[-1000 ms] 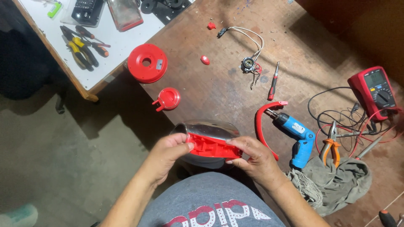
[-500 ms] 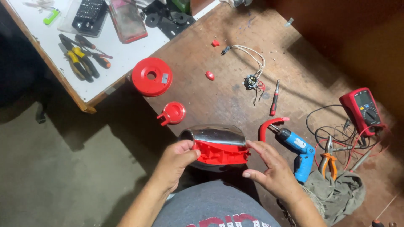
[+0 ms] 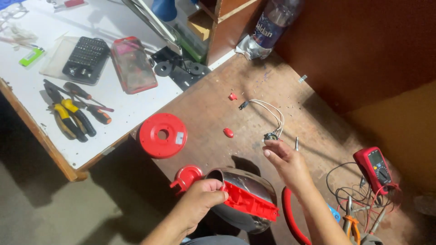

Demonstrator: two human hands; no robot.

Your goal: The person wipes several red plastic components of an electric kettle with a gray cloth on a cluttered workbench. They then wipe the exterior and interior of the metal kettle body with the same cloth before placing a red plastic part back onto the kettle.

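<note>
My left hand [image 3: 203, 195] grips the near end of a shiny metal kettle body with a red plastic base [image 3: 249, 199], held on its side at the table's front edge. My right hand [image 3: 285, 162] has reached out over the brown table [image 3: 209, 109], its fingertips pinching a small black switch part with white wires [image 3: 271, 136]. A small screwdriver [image 3: 297, 144] lies just right of those fingers. A red round disc [image 3: 162, 134] and a small red cap [image 3: 187, 176] lie left of the kettle. Two small red bits [image 3: 228, 132] rest further back.
A white table [image 3: 131, 111] at the left carries pliers and screwdrivers [image 3: 72, 113], a black bit set [image 3: 85, 54] and a red case [image 3: 133, 63]. A red multimeter [image 3: 374, 165] with tangled leads sits at the right, a red hoop [image 3: 290, 213] by my forearm, a plastic bottle [image 3: 272, 22] behind.
My right hand has left the kettle's red base and moved forward to the wired switch part. My left hand alone holds the kettle. The camera has tilted up toward the table's back.
</note>
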